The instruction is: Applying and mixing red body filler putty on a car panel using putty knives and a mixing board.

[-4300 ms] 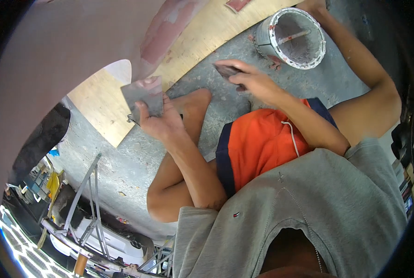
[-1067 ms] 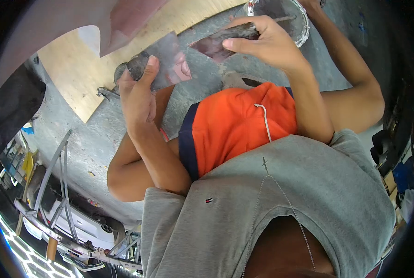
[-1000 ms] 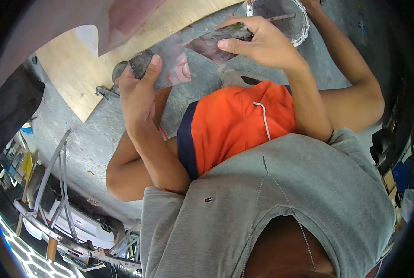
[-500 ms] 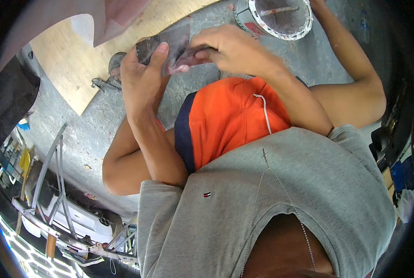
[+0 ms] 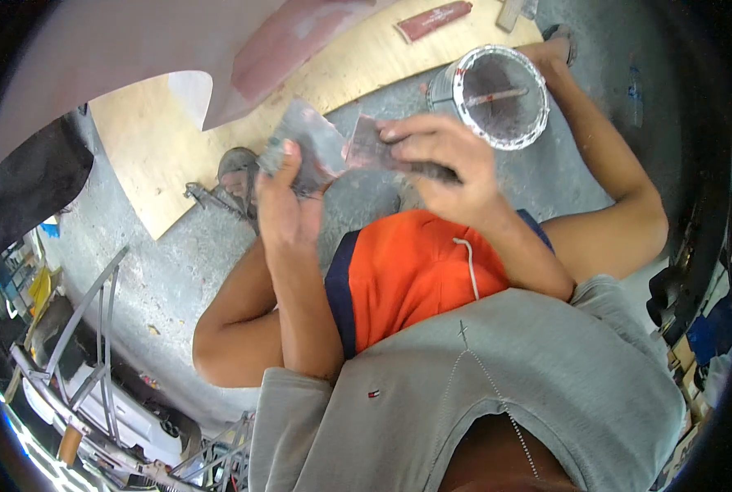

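My left hand (image 5: 285, 205) grips a thin, flat grey plate (image 5: 315, 141) by its lower left edge, thumb laid on top. In my right hand (image 5: 456, 168) is a flat rectangular spreader (image 5: 366, 148), pinched between thumb and fingers, with greyish-pink smears on it. The spreader's left end is at the plate's right edge, where a bit of pink paste shows; whether they touch I cannot tell. Beyond my right hand stands an open round tin (image 5: 540, 131) with a paste-crusted white rim and a stick (image 5: 497, 96) inside.
A plywood sheet (image 5: 132, 156) lies on the concrete floor (image 5: 169, 279). On it rest a red tube (image 5: 434, 21) and a small block (image 5: 509, 14). A large pinkish panel (image 5: 152, 41) overhangs from the upper left. Metal frames (image 5: 103, 344) stand at lower left.
My right hand has moved off the plate to the right, taking the spreader with it. The view has shifted, so the tin and the red tube show more fully.
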Demonstrator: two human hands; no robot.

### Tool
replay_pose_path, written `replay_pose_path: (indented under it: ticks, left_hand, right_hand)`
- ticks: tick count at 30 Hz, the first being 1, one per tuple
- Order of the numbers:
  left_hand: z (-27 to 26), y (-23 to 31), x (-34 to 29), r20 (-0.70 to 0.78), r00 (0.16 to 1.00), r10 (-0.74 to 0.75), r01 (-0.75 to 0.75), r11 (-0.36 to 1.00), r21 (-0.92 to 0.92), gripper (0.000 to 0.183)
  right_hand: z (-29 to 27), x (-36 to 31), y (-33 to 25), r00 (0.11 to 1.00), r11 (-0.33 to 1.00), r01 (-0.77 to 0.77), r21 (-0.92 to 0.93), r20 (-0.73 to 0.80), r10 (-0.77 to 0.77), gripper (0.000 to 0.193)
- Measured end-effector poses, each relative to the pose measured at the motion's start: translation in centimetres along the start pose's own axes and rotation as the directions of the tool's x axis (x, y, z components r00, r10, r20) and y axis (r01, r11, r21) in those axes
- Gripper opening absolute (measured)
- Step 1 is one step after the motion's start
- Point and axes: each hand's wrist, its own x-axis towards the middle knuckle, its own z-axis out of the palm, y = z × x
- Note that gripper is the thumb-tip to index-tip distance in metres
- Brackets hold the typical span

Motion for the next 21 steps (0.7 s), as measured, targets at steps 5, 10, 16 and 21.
replay_pose_path:
  ticks: [5, 10, 16, 21]
  left_hand:
    - [0.6, -2.5, 0.1, 0.16, 0.985, -0.061, 0.081, 0.99, -0.119, 0.032]
    - [0.2, -1.6, -0.5, 0.136, 0.991, -0.008, 0.029, 0.988, -0.154, 0.034]
    - [-0.9, -0.2, -1.0, 0.129, 0.992, 0.02, 0.011, 0.972, -0.233, 0.038]
    - [1.5, 3.4, -1.8, 0.114, 0.981, 0.155, -0.146, 0.985, -0.087, 0.041]
  right_hand:
    - [1.8, -0.9, 0.3, 0.982, 0.968, 0.1, -0.229, 0.178, -0.06, 0.071]
    - [2.8, -1.3, 2.5, 0.991, 0.982, 0.017, -0.188, 0.135, 0.008, 0.084]
    - [2.5, -0.9, 3.1, 0.927, 0.776, -0.025, -0.631, 0.275, 0.254, 0.088]
    - [1.9, -3.3, 5.4, 0.852, 0.817, -0.316, -0.482, 0.235, 0.468, 0.064]
